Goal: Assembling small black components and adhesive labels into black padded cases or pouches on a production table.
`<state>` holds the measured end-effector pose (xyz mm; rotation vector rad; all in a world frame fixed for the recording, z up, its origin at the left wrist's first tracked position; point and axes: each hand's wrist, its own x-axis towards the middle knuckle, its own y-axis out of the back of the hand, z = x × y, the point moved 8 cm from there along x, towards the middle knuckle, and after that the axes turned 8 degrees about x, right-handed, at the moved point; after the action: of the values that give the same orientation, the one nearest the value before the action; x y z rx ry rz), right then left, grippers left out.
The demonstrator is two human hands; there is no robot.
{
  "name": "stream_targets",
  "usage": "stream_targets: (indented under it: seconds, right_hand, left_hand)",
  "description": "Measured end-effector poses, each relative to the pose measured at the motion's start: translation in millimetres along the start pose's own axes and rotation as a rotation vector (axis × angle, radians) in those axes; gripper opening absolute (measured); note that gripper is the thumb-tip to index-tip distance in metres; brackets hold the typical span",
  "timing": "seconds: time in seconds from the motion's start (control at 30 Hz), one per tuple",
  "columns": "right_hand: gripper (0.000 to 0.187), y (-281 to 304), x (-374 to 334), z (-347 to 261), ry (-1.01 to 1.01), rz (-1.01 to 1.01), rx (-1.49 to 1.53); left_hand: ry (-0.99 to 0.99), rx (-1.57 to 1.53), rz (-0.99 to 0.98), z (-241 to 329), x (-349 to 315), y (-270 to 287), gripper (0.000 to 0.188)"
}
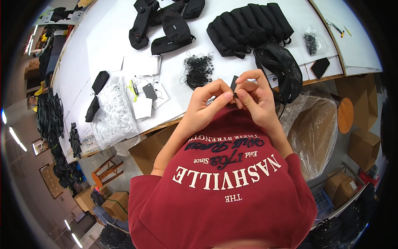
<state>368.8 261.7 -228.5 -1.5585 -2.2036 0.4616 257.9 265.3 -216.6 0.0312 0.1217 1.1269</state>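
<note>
At the table's near edge my left hand [210,101] and my right hand [258,99] meet, thumbs and fingers pinched together. A small dark hang tag [234,82] stands up between them. Something small and black, perhaps the tag's cord, is at the fingertips, which hide most of it. Beyond my left hand lies a tangled heap of black cords with small loops [198,70]. Just past my right hand a black mesh-sided bag [282,68] hangs over the table edge.
Black pouches stand in a row [251,29], with more loose black pouches [171,33] to their left. On the left are a clear bag of white pieces [114,114], papers [143,108] and a grey tag [150,92]. Clear plastic sheeting [315,128] and a round stool [345,115] are at right.
</note>
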Motion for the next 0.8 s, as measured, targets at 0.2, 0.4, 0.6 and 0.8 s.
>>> stream_targets:
  seconds: [0.2, 0.4, 0.6, 0.8]
  right_hand:
    - [0.018, -2, -3, -2, -0.013, -0.047, -0.051]
    - [0.017, -7, -5, -7, -0.063, -0.08, -0.088]
    - [0.017, -12, -8, -8, -0.081, -0.118, -0.113]
    - [0.017, -14, -2, -4, -0.107, -0.117, 0.263]
  left_hand:
    - [0.037, -0.018, -0.072, -5, 0, 1, 0.02]
    - [0.112, -0.168, -0.275, -11, 2, -8, 0.02]
    - [0.197, -0.238, -0.346, -26, 4, -13, 0.017]
    - [0.01, -0.306, 0.118, -48, 6, 16, 0.012]
